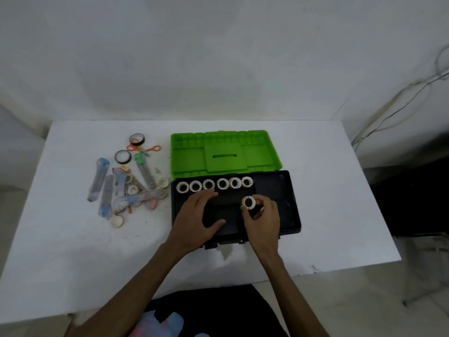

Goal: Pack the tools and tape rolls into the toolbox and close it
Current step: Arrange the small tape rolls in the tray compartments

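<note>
Six small tape rolls (215, 184) are lined up along the far edge of the black toolbox (289, 215), centre-right of the frame; green lid (226, 152) is laid back open. A seventh roll (248, 203) is pinched in the right hand (261, 218) above the tray. The left hand (194, 215) is spread flat inside the box. Much is judged left: scissors (145, 149), two black-rimmed rolls (130, 149), wrapped tools (121, 188) and loose rolls are piled centre-left. White table (73, 239), pale wall, cables upper right.

Black toolbox (290, 190) with green lid (226, 152); orange-handled scissors (145, 148); white table (73, 239).
</note>
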